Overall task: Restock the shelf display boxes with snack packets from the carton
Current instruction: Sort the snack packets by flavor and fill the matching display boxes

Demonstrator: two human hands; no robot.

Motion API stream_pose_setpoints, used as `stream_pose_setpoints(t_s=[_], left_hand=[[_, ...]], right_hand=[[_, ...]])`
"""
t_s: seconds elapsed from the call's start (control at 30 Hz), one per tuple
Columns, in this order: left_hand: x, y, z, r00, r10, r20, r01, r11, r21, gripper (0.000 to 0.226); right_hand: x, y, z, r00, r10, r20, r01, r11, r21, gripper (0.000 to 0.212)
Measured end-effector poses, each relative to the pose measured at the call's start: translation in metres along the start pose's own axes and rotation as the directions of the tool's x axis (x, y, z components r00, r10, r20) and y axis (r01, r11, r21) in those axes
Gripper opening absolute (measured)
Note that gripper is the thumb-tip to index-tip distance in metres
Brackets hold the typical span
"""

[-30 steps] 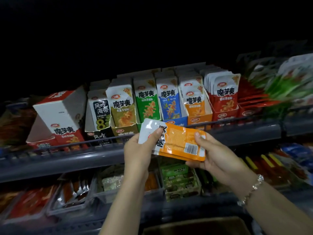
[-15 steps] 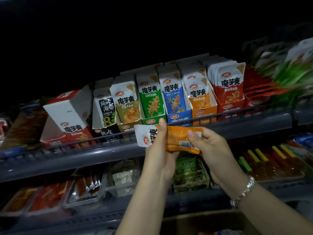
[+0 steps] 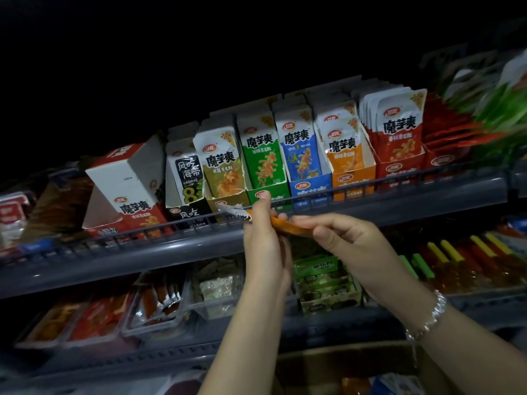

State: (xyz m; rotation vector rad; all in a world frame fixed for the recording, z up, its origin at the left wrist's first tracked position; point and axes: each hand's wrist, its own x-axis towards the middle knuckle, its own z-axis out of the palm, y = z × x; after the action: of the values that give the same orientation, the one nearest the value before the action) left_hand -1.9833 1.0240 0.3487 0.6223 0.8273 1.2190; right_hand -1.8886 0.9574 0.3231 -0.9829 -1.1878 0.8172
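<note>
left hand (image 3: 263, 246), right hand (image 3: 345, 238), both pinching orange packet (image 3: 288, 227)

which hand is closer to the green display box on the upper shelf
Left. The left hand reaches up with its thumb tip just in front of the green display box's lower front. The right hand sits lower and to the right, below the shelf rail. Both grip the orange packet.
</note>
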Motion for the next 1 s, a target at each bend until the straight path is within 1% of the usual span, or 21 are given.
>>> stream_pose_setpoints(t_s=[0.07,0.1,0.17,0.23,0.27,0.33,0.37,0.4,0.43,0.5,0.53,0.57,0.6,0.63,0.7,0.8,0.9,1.0], left_hand=[[0.004,-0.002,-0.004,0.997,0.073,0.033,-0.075,0.996,0.047,0.020],[0.006,-0.002,-0.007,0.992,0.113,0.056,-0.118,0.989,0.086,0.020],[0.007,-0.004,-0.010,0.978,0.176,0.117,-0.192,0.971,0.146,0.015],[0.005,-0.006,-0.012,0.960,0.204,0.193,-0.243,0.948,0.205,0.014],[0.004,-0.006,-0.012,0.950,0.211,0.229,-0.265,0.934,0.239,0.021],[0.003,-0.006,-0.013,0.934,0.199,0.296,-0.290,0.907,0.304,0.044],[0.004,-0.006,-0.013,0.930,0.184,0.317,-0.292,0.895,0.336,0.052],[0.003,-0.005,-0.013,0.931,0.166,0.324,-0.286,0.885,0.368,0.057],[0.002,-0.004,-0.012,0.940,0.143,0.311,-0.265,0.879,0.397,0.056],[0.003,-0.005,-0.014,0.963,0.108,0.248,-0.216,0.857,0.468,0.047],[0.004,-0.006,-0.016,0.966,0.120,0.229,-0.224,0.831,0.509,0.039],[0.004,-0.007,-0.017,0.959,0.145,0.242,-0.256,0.805,0.535,0.030],[0.002,-0.008,-0.017,0.951,0.154,0.270,-0.282,0.793,0.540,0.023],[0.001,-0.009,-0.017,0.944,0.142,0.300,-0.286,0.804,0.522,0.021],[0.001,-0.012,-0.017,0.950,0.100,0.297,-0.234,0.856,0.460,0.025],[0.004,-0.016,-0.020,0.957,0.094,0.273,-0.201,0.894,0.399,0.019],[0.003,-0.015,-0.018,0.952,0.102,0.287,-0.212,0.899,0.383,0.013],[0.002,-0.013,-0.015,0.947,0.142,0.289,-0.254,0.881,0.399,0.015]], right_hand=[[-0.001,0.000,0.001,0.997,0.076,0.023,-0.076,0.997,-0.006,0.034],[-0.001,0.000,0.001,0.988,0.152,0.021,-0.152,0.988,-0.005,0.042],[0.000,0.000,0.000,0.940,0.340,0.009,-0.341,0.939,0.050,0.049],[0.001,-0.001,-0.003,0.875,0.482,0.052,-0.485,0.867,0.120,0.049],[0.001,-0.001,-0.003,0.849,0.521,0.089,-0.529,0.837,0.143,0.049],[0.000,-0.003,-0.003,0.822,0.549,0.148,-0.568,0.807,0.159,0.048],[0.000,-0.003,-0.004,0.821,0.550,0.156,-0.570,0.806,0.160,0.048],[0.000,-0.002,-0.005,0.826,0.545,0.144,-0.563,0.812,0.157,0.048],[0.001,-0.002,-0.006,0.836,0.536,0.117,-0.548,0.823,0.149,0.047],[0.003,0.001,-0.010,0.864,0.503,0.027,-0.502,0.855,0.128,0.036],[0.003,0.003,-0.011,0.877,0.480,-0.031,-0.475,0.874,0.101,0.029],[0.004,0.004,-0.012,0.887,0.452,-0.093,-0.448,0.892,0.056,0.023],[0.003,0.006,-0.012,0.896,0.417,-0.152,-0.421,0.907,0.008,0.020],[0.003,0.008,-0.012,0.903,0.379,-0.201,-0.392,0.919,-0.028,0.020],[0.003,0.009,-0.010,0.910,0.316,-0.268,-0.343,0.937,-0.061,0.023],[0.002,0.009,-0.009,0.914,0.289,-0.285,-0.328,0.939,-0.101,0.029],[0.001,0.009,-0.011,0.922,0.283,-0.263,-0.325,0.936,-0.133,0.031],[0.003,0.006,-0.020,0.929,0.324,-0.177,-0.356,0.914,-0.195,0.041]])
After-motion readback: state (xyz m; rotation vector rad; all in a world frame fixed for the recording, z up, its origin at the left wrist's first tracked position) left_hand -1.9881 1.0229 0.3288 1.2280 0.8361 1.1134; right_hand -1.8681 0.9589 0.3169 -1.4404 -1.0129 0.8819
